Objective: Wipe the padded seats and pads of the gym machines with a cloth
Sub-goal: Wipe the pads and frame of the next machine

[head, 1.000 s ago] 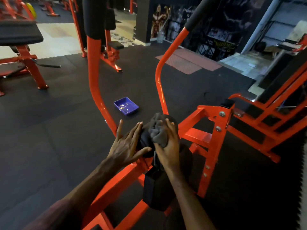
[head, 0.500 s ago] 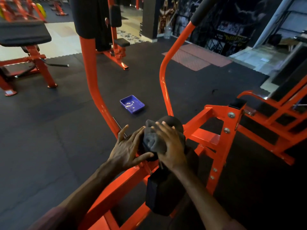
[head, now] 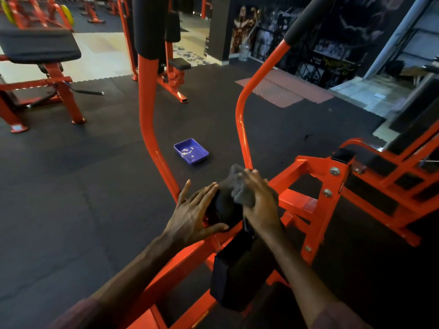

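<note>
right hand (head: 260,203) grips a grey cloth (head: 240,188) on the black roller pad (head: 224,207); left hand (head: 193,216) steadies it, fingers straight and spread.

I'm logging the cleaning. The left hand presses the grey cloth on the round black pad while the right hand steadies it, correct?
Hands swapped. In the head view the right hand presses the crumpled grey cloth on the round black pad; the left hand steadies it.

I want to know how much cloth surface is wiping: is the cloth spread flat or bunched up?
Bunched up. The grey cloth sits as a crumpled wad under the right hand against the black pad, folds showing.
</note>
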